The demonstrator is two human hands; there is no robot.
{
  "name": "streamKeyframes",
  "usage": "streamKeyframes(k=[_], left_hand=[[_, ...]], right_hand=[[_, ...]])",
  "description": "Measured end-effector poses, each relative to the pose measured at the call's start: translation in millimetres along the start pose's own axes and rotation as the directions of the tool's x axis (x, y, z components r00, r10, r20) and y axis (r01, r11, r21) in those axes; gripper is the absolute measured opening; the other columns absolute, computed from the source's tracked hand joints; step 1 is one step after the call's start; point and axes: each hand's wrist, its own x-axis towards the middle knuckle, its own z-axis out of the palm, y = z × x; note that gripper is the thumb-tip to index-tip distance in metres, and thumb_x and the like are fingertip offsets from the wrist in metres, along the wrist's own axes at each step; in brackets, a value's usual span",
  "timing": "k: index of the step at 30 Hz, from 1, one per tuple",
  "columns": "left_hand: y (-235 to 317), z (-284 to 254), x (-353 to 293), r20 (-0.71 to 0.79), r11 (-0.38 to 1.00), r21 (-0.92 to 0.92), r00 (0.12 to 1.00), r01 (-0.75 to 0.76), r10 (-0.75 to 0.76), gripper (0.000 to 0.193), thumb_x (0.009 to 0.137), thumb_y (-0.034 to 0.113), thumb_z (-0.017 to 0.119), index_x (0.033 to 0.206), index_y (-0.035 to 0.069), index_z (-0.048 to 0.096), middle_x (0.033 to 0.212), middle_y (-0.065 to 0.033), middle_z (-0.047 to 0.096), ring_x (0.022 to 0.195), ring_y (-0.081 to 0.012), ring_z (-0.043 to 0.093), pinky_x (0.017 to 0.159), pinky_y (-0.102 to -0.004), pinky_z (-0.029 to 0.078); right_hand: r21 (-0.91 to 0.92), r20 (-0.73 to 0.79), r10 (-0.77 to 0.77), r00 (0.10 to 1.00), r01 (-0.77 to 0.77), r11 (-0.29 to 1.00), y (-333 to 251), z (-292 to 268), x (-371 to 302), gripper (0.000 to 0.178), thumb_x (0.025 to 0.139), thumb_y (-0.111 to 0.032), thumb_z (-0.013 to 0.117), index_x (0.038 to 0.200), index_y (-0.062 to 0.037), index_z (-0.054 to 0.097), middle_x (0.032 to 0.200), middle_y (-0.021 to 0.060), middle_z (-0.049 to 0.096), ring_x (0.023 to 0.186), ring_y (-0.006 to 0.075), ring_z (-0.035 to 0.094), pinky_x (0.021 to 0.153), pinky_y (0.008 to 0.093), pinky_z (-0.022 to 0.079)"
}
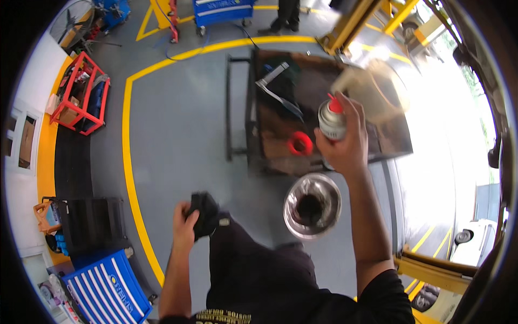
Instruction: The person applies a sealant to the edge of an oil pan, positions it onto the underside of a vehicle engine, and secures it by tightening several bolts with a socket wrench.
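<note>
My right hand (348, 143) is wrapped round a spray can (331, 123) with a red nozzle, held upright over the dark cart (278, 113). At my left side, my left hand (184, 225) is closed on a dark black object (205, 215) that looks soft, perhaps a cloth; its kind is not plain. Below the spray can, a red ring-shaped thing (300, 143) lies on the cart. A long-handled metal hand tool (280, 97) rests farther back on it. Beside the right hand stands a blurred, translucent pale jug (372, 89).
Close in front of me is a round metal funnel-like bowl (313, 206) with a dark centre. A red shelf cart (81, 94) and a blue tool chest (110, 289) stand to the left. Yellow lift posts (350, 27) rise at the far right. A person's legs (286, 16) show behind the cart.
</note>
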Motion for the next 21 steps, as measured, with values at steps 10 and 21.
streamKeyframes(k=[10, 21], left_hand=[[-125.4, -82.4, 82.0, -0.107, 0.975, 0.023, 0.971, 0.219, -0.216, 0.023, 0.084, 0.006, 0.067, 0.103, 0.0, 0.055, 0.093, -0.0078, 0.06, 0.087, -0.0179, 0.057, 0.081, -0.0324, 0.046], [16.1, -38.1, 431.9, 0.072, 0.689, -0.709, 0.987, 0.15, -0.141, 0.036, 0.101, 0.019, 0.043, 0.134, 0.003, 0.042, 0.128, -0.0126, 0.053, 0.121, -0.0261, 0.053, 0.103, -0.0396, 0.044]], right_hand=[[-0.836, 0.126, 0.608, 0.784, -0.246, 0.491, 224.2, 101.4, 159.9, 0.08, 0.079, -0.034, 0.072, 0.146, -0.0141, 0.032, 0.14, 0.0288, 0.041, 0.126, 0.047, 0.044, 0.101, 0.0517, 0.043], [0.168, 0.564, 0.568, 0.599, -0.757, 0.631, 54.3, 396.7, 217.1, 0.065, 0.088, -0.019, 0.065, 0.145, -0.0076, 0.037, 0.148, 0.0155, 0.038, 0.135, 0.0295, 0.039, 0.108, 0.0421, 0.036]])
